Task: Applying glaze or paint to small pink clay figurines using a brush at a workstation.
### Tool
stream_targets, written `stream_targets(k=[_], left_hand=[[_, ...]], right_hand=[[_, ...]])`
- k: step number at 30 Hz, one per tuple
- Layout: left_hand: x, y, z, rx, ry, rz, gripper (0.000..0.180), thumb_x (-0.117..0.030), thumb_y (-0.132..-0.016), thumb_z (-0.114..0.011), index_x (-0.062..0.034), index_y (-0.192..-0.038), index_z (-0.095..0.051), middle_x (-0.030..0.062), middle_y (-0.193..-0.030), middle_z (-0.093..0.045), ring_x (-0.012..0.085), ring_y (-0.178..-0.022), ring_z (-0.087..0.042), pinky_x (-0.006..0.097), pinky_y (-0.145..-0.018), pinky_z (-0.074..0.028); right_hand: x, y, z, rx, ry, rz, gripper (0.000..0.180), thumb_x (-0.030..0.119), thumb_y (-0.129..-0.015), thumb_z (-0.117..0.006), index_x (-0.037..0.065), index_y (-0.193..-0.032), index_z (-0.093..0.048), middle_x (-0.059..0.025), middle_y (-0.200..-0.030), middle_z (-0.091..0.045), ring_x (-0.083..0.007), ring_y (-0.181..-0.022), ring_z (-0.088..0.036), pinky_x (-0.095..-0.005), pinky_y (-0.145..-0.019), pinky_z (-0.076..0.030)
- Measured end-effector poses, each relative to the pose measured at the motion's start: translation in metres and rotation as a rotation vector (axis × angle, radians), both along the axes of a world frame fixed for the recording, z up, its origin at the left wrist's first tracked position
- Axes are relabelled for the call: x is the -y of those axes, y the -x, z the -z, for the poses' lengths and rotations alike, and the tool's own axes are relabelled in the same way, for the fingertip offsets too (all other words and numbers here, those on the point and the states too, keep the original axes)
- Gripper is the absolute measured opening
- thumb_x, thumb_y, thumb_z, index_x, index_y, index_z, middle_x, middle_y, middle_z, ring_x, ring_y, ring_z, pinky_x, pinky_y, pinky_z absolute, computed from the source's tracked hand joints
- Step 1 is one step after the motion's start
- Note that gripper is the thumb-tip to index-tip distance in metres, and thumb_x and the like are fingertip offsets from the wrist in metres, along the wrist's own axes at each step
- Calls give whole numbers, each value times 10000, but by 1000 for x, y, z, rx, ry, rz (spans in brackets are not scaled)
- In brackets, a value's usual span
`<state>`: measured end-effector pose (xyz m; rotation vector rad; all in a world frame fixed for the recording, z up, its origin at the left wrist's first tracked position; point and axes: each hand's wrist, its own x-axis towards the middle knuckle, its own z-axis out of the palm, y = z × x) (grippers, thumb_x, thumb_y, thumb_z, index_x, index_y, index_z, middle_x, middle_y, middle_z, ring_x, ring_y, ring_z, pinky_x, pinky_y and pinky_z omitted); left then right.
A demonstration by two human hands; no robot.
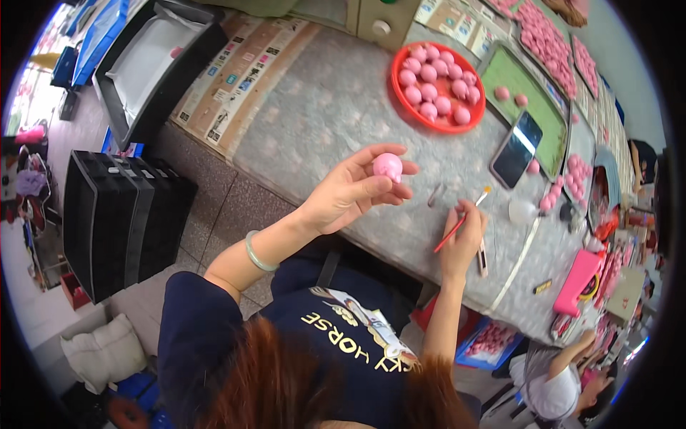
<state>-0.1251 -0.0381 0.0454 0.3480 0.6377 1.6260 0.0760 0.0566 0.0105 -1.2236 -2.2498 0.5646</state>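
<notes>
Raised over the near edge of the table, my left hand [354, 187] grips a small round pink figure [388, 166] between thumb and fingers. To its right, my right hand [463, 232] holds a thin paintbrush [449, 236] with a red handle, its orange-yellow bristle tip pointing up and away from me. Beneath that hand lies a slim knife-like tool [483, 259], partly hidden. Beyond my hands stands a round red basket [397, 100] with several similar pink pieces in it.
A dark smartphone [517, 149] rests at the rim of a green tray [547, 107] with a few pink pieces. A clear round container [524, 211] and a pink tape dispenser [579, 282] sit to the right. Black crates [128, 222] stand on the left floor. Another person [554, 382] sits at lower right.
</notes>
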Motion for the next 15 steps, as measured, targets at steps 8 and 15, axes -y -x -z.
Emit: stream_targets(k=[8,15], left_hand=[[6,-60,18,183,-21,107,533,-213,-735,-664,9,-1157,-425,118,-1043,-540,140,-859,-561,249,-783,-451],[8,-88,16,-579,3,-50,454,-15,-663,-685,13,-1077,-501,88,-1004,-529,136,-873,-529,235,-784,-430]], right_hand=[[-8,-35,17,170,-101,-37,281,-32,-752,-490,48,-1019,-529,-131,-916,-517,-297,-892,-454,-367,-790,-370],[12,-52,5,-200,124,-52,303,-6,-796,-474,12,-1099,-485,-121,-1006,-504,-212,-952,-479,-313,-835,-371]])
